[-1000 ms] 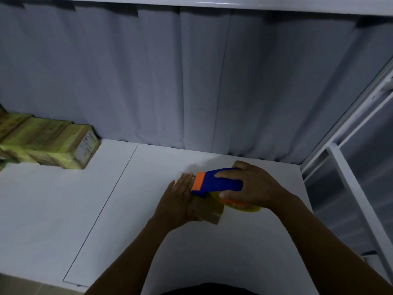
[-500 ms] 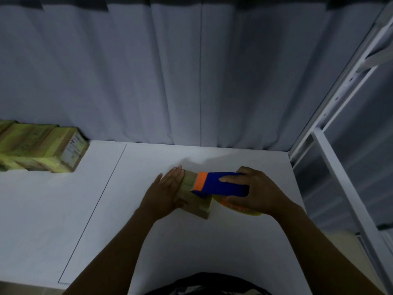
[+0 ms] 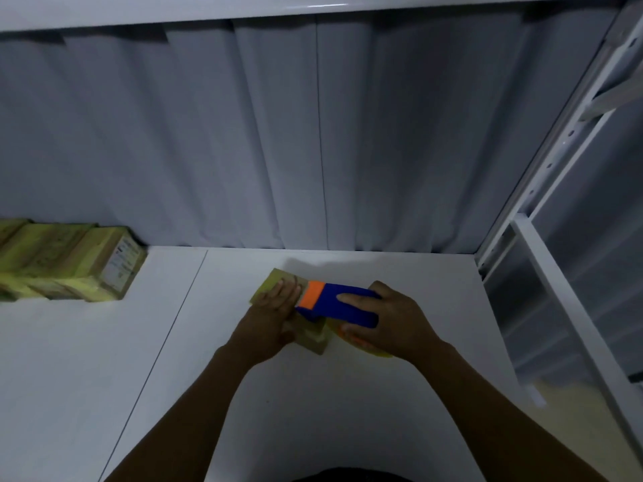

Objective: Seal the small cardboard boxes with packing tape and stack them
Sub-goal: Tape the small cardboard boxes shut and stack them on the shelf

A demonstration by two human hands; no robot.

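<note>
The left hand (image 3: 275, 309), flat, pins the small box (image 3: 273, 280) steady while the right hand (image 3: 395, 321) grips the tape dispenser (image 3: 342, 307)

A white counter (image 3: 87, 384) fills the lower part of the view. A thin dark seam (image 3: 164, 342) runs across it from the back edge toward the front edge, left of the middle. Behind the back edge hangs a grey curtain (image 3: 243, 151) with long vertical folds. Above the curtain passes a white horizontal beam (image 3: 313, 8). At the right edge of the counter stands a white metal rack; its upright (image 3: 556, 154) has a row of small holes. Beyond this edge, lower down, a pale yellowish floor (image 3: 567, 408) shows.
</note>
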